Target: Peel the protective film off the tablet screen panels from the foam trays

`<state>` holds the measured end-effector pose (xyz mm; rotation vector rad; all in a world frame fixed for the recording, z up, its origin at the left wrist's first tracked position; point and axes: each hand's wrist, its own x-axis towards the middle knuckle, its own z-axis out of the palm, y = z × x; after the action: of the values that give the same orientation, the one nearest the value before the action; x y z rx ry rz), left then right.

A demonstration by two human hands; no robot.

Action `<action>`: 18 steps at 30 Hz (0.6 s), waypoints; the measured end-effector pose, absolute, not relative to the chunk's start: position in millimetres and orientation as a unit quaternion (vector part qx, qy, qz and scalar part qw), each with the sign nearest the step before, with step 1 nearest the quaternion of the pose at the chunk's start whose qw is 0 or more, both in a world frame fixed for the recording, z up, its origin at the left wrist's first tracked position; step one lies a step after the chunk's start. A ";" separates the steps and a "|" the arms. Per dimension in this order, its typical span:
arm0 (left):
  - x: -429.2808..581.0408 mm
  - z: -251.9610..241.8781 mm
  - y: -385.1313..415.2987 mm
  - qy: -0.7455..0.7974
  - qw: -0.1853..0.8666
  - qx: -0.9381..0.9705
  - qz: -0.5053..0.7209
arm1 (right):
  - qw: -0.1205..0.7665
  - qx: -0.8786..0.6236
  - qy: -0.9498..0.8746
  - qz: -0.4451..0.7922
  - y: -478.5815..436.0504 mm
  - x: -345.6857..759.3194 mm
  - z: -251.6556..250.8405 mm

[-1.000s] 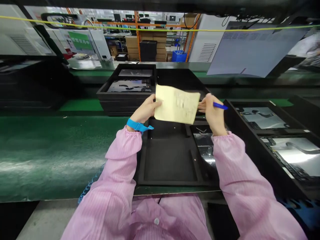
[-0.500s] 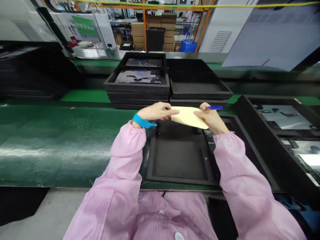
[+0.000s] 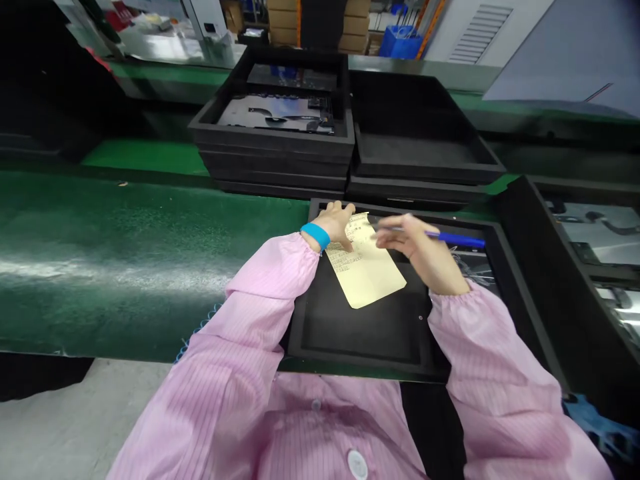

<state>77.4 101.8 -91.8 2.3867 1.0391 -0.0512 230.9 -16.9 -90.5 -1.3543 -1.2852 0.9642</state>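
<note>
A yellow paper sheet (image 3: 373,277) with rows of handwriting lies on a black foam tray (image 3: 325,327) in front of me. My left hand (image 3: 336,223), with a blue band at the wrist, rests on the sheet's upper left with its fingers spread. Over the sheet's upper right is my right hand (image 3: 413,243), a little blurred. It holds a blue pen (image 3: 457,239), whose blue end points right and whose thin end reaches left toward the writing. I cannot tell whether the tip touches the paper.
Behind stands a stack of black trays (image 3: 280,157), the top one holding metal-looking panels (image 3: 280,110). Beside it is another black tray (image 3: 420,143). More trays with parts (image 3: 590,233) stand at the right. The green work surface (image 3: 150,267) stretches left.
The paper has come down from between both hands onto the tray, showing its written side. My left hand now lies flat on it. The pen has swung over the sheet. The view tilts lower.
</note>
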 end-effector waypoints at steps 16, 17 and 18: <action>78.1 -89.9 105.9 0.396 0.223 0.885 -0.100 | 0.410 -0.627 -0.566 0.344 -13.3 197.9 -138.1; 78.1 -89.8 106.0 0.397 0.222 0.885 -0.102 | 0.405 -0.628 -0.572 0.337 -13.5 196.6 -138.7; 78.0 -89.4 106.1 0.398 0.221 0.884 -0.104 | 0.401 -0.629 -0.579 0.329 -13.6 195.3 -139.1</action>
<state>78.0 106.1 -89.4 2.4441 1.1013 -0.2875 195.3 -13.6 -139.1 -1.5911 -1.4636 0.8330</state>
